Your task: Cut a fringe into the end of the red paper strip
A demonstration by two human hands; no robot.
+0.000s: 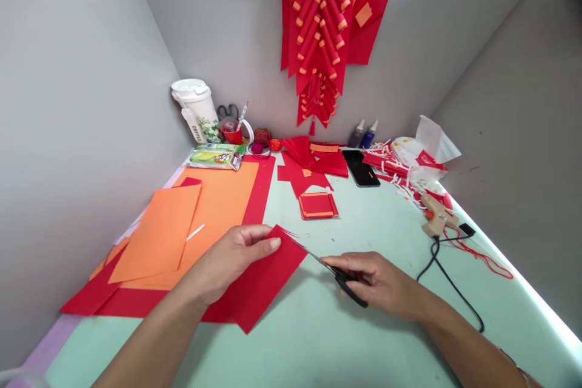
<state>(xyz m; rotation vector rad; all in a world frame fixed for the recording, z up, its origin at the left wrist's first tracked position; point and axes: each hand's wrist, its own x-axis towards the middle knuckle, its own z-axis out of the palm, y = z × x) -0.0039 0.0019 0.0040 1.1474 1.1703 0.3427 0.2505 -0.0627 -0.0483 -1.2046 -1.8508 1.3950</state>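
Observation:
My left hand (240, 254) pinches a sheet of red paper (268, 285) near its upper corner, thumb on top. The sheet is tilted above the table, its lower part over the larger red sheets. My right hand (377, 285) is closed around the black handles of a pair of scissors (348, 285). Their blades point up and left and meet the red paper's upper right edge. Thin slivers of paper curl off along that edge. How far apart the blades are is hard to make out.
Orange sheets (159, 233) lie over red ones at left. A small red-and-orange paper piece (317, 205), a phone (361, 168) and a glue gun (439, 215) with a dark cord rest ahead and right. A white cup (197, 112) stands at back left; red paper firecrackers (318, 18) hang on the wall.

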